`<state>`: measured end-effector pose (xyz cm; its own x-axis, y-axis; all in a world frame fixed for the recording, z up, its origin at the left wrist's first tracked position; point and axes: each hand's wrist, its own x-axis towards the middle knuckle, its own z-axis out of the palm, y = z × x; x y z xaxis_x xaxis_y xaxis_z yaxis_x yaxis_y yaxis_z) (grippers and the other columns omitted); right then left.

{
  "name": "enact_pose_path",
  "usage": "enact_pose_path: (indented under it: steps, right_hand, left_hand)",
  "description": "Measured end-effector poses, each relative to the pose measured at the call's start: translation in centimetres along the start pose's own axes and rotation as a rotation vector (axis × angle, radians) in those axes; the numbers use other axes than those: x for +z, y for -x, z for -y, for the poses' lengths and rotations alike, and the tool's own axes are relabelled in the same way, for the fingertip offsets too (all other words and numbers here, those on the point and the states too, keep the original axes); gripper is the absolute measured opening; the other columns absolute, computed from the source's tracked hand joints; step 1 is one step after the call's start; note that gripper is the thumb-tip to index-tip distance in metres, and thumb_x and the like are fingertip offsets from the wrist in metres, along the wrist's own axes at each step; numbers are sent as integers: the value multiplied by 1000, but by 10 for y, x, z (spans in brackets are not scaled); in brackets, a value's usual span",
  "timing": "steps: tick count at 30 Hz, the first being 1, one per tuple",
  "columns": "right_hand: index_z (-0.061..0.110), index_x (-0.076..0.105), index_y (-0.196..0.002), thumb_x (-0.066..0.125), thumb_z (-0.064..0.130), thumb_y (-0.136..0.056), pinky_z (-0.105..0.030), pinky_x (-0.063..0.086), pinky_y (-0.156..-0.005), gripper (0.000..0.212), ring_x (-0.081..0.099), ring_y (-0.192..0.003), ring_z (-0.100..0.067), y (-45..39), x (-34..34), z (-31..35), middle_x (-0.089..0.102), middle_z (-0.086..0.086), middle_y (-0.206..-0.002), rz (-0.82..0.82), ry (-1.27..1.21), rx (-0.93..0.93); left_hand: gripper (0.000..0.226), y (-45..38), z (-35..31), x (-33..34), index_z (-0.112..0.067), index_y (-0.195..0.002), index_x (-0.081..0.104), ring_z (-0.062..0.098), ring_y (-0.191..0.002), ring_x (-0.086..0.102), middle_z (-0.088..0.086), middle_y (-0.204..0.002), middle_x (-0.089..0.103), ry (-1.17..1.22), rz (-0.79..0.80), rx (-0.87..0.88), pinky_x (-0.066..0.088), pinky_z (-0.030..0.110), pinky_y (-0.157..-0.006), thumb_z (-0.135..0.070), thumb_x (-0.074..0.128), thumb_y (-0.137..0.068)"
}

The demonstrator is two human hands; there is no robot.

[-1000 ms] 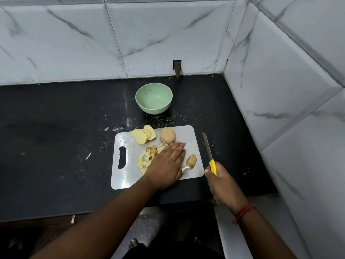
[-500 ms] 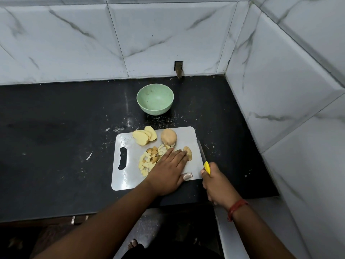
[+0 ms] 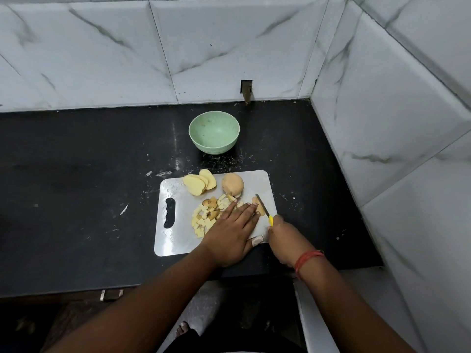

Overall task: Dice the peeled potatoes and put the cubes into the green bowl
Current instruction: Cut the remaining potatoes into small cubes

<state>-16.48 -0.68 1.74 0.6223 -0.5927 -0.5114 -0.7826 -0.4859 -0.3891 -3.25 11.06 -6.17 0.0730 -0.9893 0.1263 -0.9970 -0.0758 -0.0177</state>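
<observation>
Dicing is in hand: a potato piece (image 3: pixel 258 205) is steadied on the cutting board (image 3: pixel 178 238) by the flat left hand (image 3: pixel 230 234); the knife (image 3: pixel 263 209) is gripped by the right hand (image 3: pixel 285 238). Cubes (image 3: pixel 206 217) remain heaped left; the green bowl (image 3: pixel 214 135) stands empty beyond. A downward cut is required next.

A black stone counter (image 3: pixel 76 174), speckled with pale crumbs and smears, runs into a corner. White marble-veined tiles cover the back wall (image 3: pixel 102 52) and the right wall (image 3: pixel 407 110). A small rectangular notch (image 3: pixel 246 87), perhaps an outlet, sits low on the back wall. Below the counter edge, the floor is dim.
</observation>
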Motion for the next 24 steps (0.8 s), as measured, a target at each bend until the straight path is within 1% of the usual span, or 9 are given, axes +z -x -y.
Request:
enact_pose_path:
  steps: [4, 9, 14, 19, 21, 23, 24]
  right_hand:
    - [-2, 41, -128, 37, 11, -99, -38, 46, -85, 31, 58, -108, -38, -3, 2, 1, 58, -22, -118, 33, 74, -3]
    - [-3, 39, -131, 38, 10, -98, -36, 45, -86, 35, 57, -111, -37, 0, 6, 1, 56, -21, -122, 60, 100, 5]
    - [-3, 39, -129, 37, 9, -99, -31, 40, -79, 32, 57, -110, -36, 14, 13, -10, 55, -21, -122, 82, 98, -4]
    - [1, 38, -127, 34, 13, -101, -33, 45, -80, 29, 60, -105, -34, 43, 22, -29, 58, -17, -116, 87, 75, 12]
    - [4, 41, -121, 35, 14, -102, -30, 45, -80, 21, 61, -103, -30, 52, 22, -31, 60, -15, -114, 68, 33, 22]
    - [10, 42, -111, 37, 17, -103, -30, 47, -77, 11, 63, -95, -25, 55, 17, -27, 63, -12, -107, 6, -19, 32]
    - [11, 42, -109, 38, 19, -104, -30, 47, -74, 11, 64, -92, -24, 54, 14, -24, 64, -12, -103, -30, -37, 27]
  left_hand:
    - [66, -1, 0, -1, -9, -153, 44, 32, -146, 37, 17, -160, 38, 1, 17, -12, 17, 52, -126, -54, 38, -105]
    - [67, -2, -1, -3, -9, -153, 44, 32, -147, 36, 16, -160, 39, 9, 40, -22, 19, 53, -125, -54, 34, -104]
    - [68, -2, -2, -3, -9, -152, 46, 32, -147, 36, 16, -159, 41, -6, 46, -25, 19, 53, -125, -56, 29, -106]
    - [70, -1, -4, -4, -9, -153, 44, 32, -148, 35, 16, -159, 41, -10, 55, -34, 19, 54, -125, -57, 24, -107]
    - [70, 0, -5, -3, -8, -153, 44, 32, -148, 36, 16, -157, 43, -14, 49, -34, 19, 55, -125, -57, 23, -107]
    - [71, 0, -5, -3, -8, -153, 44, 32, -148, 36, 17, -156, 46, -16, 48, -34, 20, 55, -125, -58, 22, -107]
    - [71, 0, -5, -3, -8, -153, 44, 32, -148, 36, 16, -155, 46, -16, 46, -34, 19, 55, -125, -58, 22, -107]
